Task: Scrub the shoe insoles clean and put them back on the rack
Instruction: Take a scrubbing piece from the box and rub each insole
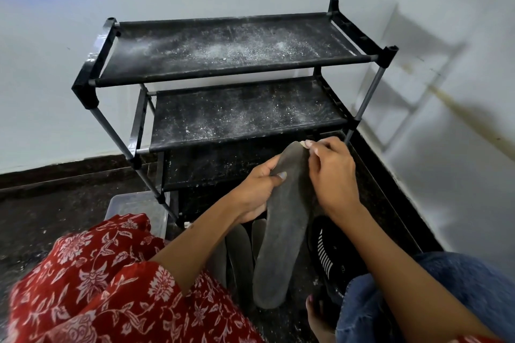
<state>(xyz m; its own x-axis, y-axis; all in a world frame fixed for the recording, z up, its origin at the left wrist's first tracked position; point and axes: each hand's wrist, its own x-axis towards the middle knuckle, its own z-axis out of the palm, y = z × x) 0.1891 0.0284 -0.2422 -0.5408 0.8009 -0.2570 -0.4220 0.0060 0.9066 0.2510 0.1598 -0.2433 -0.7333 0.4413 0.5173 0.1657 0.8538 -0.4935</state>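
A dark grey insole (281, 234) is held upright in front of a black shoe rack (231, 69). My left hand (259, 189) grips its left edge, thumb across the face. My right hand (331, 172) pinches the toe end at the top with curled fingers. More grey insoles (239, 253) lie on the floor below the held one. The rack's fabric shelves are dusted with white powder and carry nothing.
A clear plastic box (133, 209) sits on the dark floor left of the rack. A black slotted object (328, 253) lies to the right of the insoles. White walls meet in a corner behind the rack. My foot (317, 315) is near the bottom.
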